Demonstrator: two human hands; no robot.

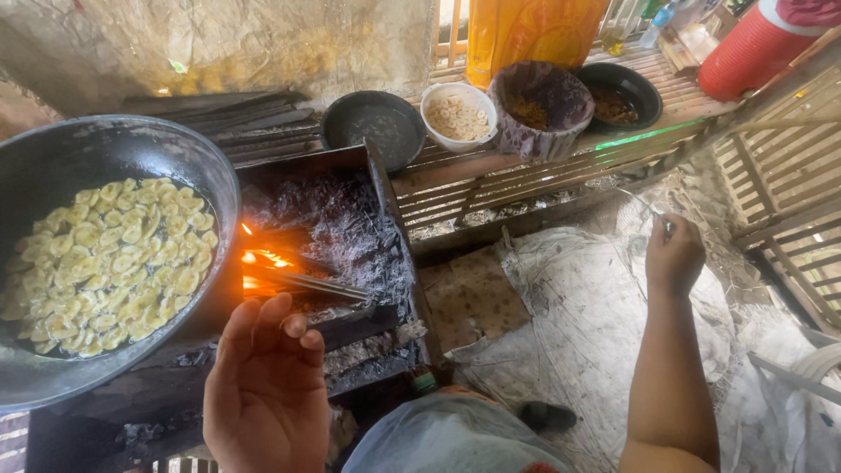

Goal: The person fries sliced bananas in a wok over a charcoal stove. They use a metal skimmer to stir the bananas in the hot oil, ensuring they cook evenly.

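My left hand (263,385) is raised palm up in front of the fire box, fingers loosely curled and holding nothing. It hovers just below the glowing firewood (267,267). A big black wok (131,158) on the left holds many pale banana slices (109,263) frying in oil. My right hand (673,254) reaches out to the right with its fingers closed around a thin wire-like utensil handle (644,206), above the white sack cloth (596,307).
The ash-filled fire box (337,228) sits centre. On the slatted bamboo bench (491,184) stand an empty black pan (375,127), a white bowl of raw slices (457,114), a lined basket (539,109) and a dark bowl (622,96). A red jug (753,48) stands far right.
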